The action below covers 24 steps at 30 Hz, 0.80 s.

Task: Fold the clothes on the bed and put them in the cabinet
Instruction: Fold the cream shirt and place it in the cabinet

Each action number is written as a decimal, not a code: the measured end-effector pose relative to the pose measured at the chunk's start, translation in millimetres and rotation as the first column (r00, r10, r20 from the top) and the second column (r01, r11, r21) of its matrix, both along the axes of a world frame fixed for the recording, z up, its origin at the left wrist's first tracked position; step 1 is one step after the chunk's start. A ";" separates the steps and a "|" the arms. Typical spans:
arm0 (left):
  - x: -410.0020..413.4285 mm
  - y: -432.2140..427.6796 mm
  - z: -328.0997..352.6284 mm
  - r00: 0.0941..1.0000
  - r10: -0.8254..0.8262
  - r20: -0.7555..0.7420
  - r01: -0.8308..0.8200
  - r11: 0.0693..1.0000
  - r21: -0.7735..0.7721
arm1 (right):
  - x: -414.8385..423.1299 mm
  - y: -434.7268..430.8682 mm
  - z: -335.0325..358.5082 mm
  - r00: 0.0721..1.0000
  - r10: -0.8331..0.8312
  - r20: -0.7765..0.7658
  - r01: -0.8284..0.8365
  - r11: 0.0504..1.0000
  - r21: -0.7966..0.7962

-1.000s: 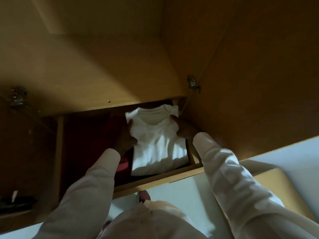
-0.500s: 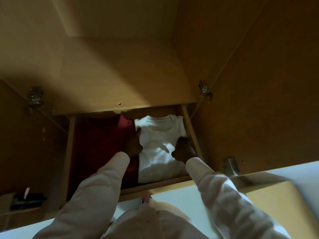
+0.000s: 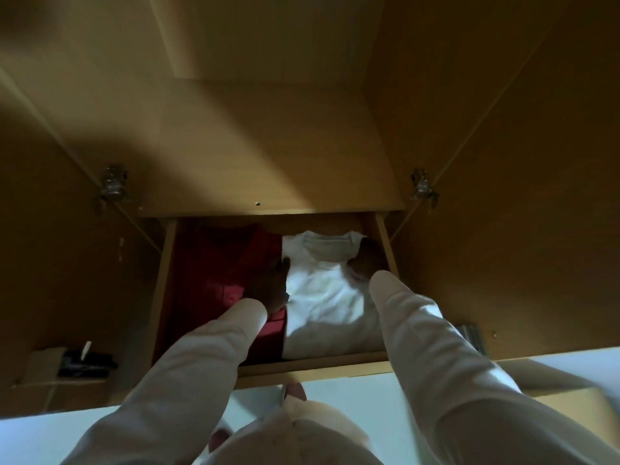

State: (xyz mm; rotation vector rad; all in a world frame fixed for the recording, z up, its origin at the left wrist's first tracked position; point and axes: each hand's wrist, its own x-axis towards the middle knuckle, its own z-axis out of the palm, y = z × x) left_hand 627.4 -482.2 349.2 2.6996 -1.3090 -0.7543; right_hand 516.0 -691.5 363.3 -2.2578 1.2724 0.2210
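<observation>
Head view: folded white T-shirt [image 3: 322,297] is seated in drawer [image 3: 335,360], centre frame, beside red garment [image 3: 221,263]. Left hand [image 3: 268,286] is laid straight-fingered on its left edge; right hand [image 3: 364,263] at its shoulder, grip cannot be told

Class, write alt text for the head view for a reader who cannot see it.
A person's left hand and right hand touch the sides of a folded white T-shirt lying in an open wooden drawer, right of a folded dark red garment.

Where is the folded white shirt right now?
Head view: the white shirt lies in the right half of the drawer, beside the red garment, between the left hand and right hand.
</observation>
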 end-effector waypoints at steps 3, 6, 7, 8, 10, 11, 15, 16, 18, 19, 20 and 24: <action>-0.9 15.5 6.1 0.998 0.036 -0.047 -0.043 0.989 -0.145 | -11.6 21.8 8.0 0.998 -0.046 0.044 0.046 0.999 -0.015; -2.9 47.3 2.9 0.986 0.059 0.156 -0.008 0.951 -0.310 | -39.7 64.9 12.6 0.991 0.137 0.009 -0.137 0.989 0.052; -3.1 59.0 -1.0 0.979 0.102 0.177 -0.044 0.952 -0.302 | -48.7 80.3 11.1 0.976 0.215 -0.040 -0.211 0.973 0.096; -3.6 68.5 -5.1 0.973 0.140 0.181 -0.088 0.959 -0.270 | -55.8 93.1 6.7 0.954 0.280 -0.103 -0.265 0.954 0.144; -4.2 81.1 -13.0 0.973 0.156 0.171 -0.135 0.983 -0.126 | -61.8 110.4 -5.8 0.906 0.352 -0.234 -0.306 0.928 0.210; -5.7 84.8 -12.9 0.978 0.138 0.155 -0.134 0.990 -0.031 | -62.1 115.6 -11.6 0.891 0.355 -0.282 -0.301 0.928 0.218; -7.8 86.9 -13.1 0.986 0.124 0.111 -0.132 0.988 0.076 | -54.9 116.7 -23.6 0.883 0.319 -0.343 -0.266 0.944 0.194; -8.3 86.0 -12.9 0.985 0.125 0.120 -0.135 0.988 0.074 | -52.0 113.8 -25.0 0.886 0.318 -0.339 -0.268 0.945 0.186; -8.0 84.9 -14.7 0.984 0.132 0.118 -0.141 0.987 0.075 | -45.7 105.5 -25.8 0.891 0.314 -0.327 -0.268 0.947 0.177; -7.8 84.8 -15.8 0.985 0.142 0.103 -0.149 0.987 0.067 | -41.5 99.9 -25.2 0.896 0.307 -0.321 -0.264 0.949 0.173; -7.2 85.0 -17.3 0.984 0.154 0.091 -0.159 0.986 0.053 | -36.5 94.1 -23.8 0.899 0.302 -0.318 -0.258 0.951 0.172; -7.2 88.4 -14.8 0.982 0.165 0.090 -0.166 0.986 0.000 | -18.4 80.6 -14.6 0.885 0.314 -0.343 -0.274 0.948 0.163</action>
